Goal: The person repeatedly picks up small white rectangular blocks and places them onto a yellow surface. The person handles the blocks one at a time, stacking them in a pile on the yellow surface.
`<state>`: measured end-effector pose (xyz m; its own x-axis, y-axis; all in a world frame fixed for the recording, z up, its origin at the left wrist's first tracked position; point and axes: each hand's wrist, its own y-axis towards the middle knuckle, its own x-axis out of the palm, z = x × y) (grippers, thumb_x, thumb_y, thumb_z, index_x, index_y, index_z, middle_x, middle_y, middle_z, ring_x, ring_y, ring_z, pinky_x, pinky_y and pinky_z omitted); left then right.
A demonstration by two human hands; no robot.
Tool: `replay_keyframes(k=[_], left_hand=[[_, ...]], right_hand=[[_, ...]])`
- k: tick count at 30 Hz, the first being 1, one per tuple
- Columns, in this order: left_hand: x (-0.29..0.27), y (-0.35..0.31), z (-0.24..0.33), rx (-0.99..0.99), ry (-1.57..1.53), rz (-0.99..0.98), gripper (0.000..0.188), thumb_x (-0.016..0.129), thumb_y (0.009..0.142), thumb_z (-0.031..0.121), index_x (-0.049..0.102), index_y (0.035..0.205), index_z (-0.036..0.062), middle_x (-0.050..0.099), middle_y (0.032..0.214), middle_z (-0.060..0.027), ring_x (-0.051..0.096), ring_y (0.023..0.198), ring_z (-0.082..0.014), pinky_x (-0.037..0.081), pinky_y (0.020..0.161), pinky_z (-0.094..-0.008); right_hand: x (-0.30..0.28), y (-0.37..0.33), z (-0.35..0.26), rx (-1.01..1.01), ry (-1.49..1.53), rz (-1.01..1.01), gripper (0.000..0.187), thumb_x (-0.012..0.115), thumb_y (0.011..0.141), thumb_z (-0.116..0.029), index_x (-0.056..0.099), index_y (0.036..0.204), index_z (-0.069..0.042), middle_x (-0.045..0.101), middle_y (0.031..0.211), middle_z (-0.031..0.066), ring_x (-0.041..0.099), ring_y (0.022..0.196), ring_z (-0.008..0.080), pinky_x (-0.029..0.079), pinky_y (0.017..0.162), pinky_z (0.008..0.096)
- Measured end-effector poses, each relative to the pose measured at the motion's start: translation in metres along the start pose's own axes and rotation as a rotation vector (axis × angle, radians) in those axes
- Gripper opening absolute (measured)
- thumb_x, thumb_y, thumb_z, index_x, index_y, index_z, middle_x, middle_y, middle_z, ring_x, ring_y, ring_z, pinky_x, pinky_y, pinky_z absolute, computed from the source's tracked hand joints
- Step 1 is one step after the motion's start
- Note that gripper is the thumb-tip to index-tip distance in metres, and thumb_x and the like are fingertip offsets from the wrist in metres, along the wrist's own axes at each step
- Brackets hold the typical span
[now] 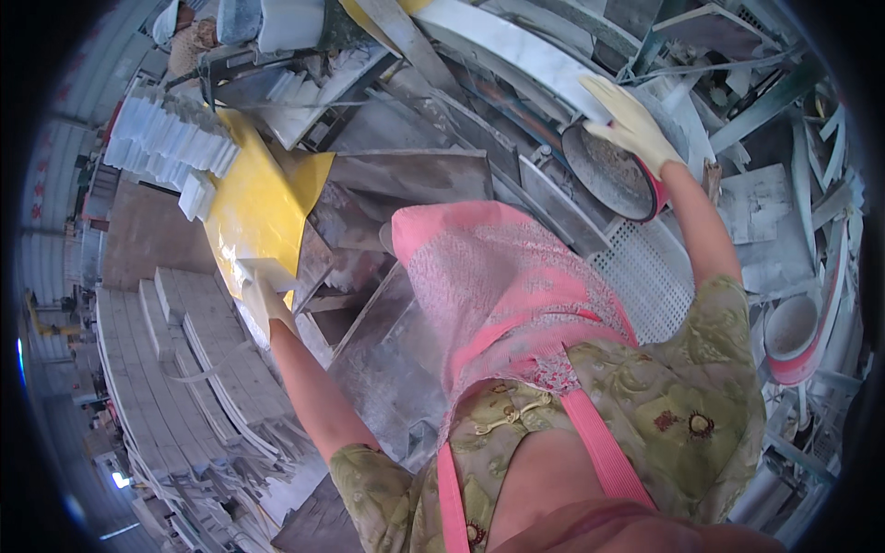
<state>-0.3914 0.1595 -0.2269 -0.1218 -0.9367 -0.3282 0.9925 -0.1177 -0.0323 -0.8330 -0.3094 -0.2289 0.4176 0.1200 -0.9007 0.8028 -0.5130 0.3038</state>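
My left hand (pixel 262 302), in a pale glove, is closed on a small pale block (pixel 265 270) at the lower edge of a shiny yellow sheet (pixel 253 189). Beyond it, a row of white blocks (pixel 171 136) stands at the far end of the sheet, with a single white block (pixel 196 194) a little nearer. Out to the right, my right hand (pixel 636 124), gloved too, has its fingers stretched out beside a long pale curved slab (pixel 516 51). Just below that hand is a round dark basin with a pink rim (pixel 608 175); whether they touch is unclear.
Stacked grey strips (pixel 175 369) lie at the left. A white perforated crate (pixel 645 267) is right of my pink apron (pixel 498 267). A white and pink bucket (pixel 791 332) stands at the far right among scrap pieces. Leaning boards (pixel 415 180) fill the middle.
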Motion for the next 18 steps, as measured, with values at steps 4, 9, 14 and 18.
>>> replay_keyframes(k=[4,9,14,18], left_hand=[[0.014,0.015,-0.013,-0.067,-0.045,0.062,0.044,0.051,0.096,0.022,0.050,0.130,-0.0051,0.060,0.119,-0.0208,0.066,0.103,-0.0335,0.060,0.081,-0.0450],[0.009,0.012,-0.021,-0.093,-0.054,0.043,0.044,0.051,0.099,0.024,0.045,0.134,-0.0024,0.059,0.121,-0.0208,0.067,0.104,-0.0344,0.062,0.076,-0.0446],[0.012,0.010,-0.013,-0.095,-0.007,0.043,0.042,0.051,0.099,0.024,0.047,0.131,-0.0021,0.059,0.121,-0.0212,0.067,0.101,-0.0349,0.062,0.074,-0.0447],[0.021,0.009,0.001,-0.118,0.090,0.021,0.040,0.050,0.099,0.023,0.048,0.130,-0.0026,0.059,0.121,-0.0213,0.067,0.101,-0.0342,0.061,0.071,-0.0433]], right_hand=[[0.019,-0.014,0.038,0.080,-0.366,-0.162,0.085,0.078,0.081,-0.030,0.036,0.154,-0.014,0.036,0.159,0.0107,0.032,0.147,0.0309,0.033,0.116,0.0507],[0.053,0.003,0.031,0.170,-0.413,-0.026,0.064,0.066,0.092,-0.030,0.040,0.150,-0.018,0.037,0.158,0.0072,0.032,0.148,0.0265,0.041,0.107,0.0601],[0.037,0.004,0.033,0.308,-0.159,0.028,0.057,0.062,0.095,-0.029,0.043,0.146,-0.015,0.049,0.148,0.0080,0.050,0.134,0.0279,0.050,0.100,0.0510],[0.036,0.018,0.033,0.117,-0.350,0.086,0.060,0.063,0.093,-0.026,0.040,0.147,-0.011,0.052,0.144,0.0086,0.054,0.128,0.0287,0.052,0.096,0.0494]])
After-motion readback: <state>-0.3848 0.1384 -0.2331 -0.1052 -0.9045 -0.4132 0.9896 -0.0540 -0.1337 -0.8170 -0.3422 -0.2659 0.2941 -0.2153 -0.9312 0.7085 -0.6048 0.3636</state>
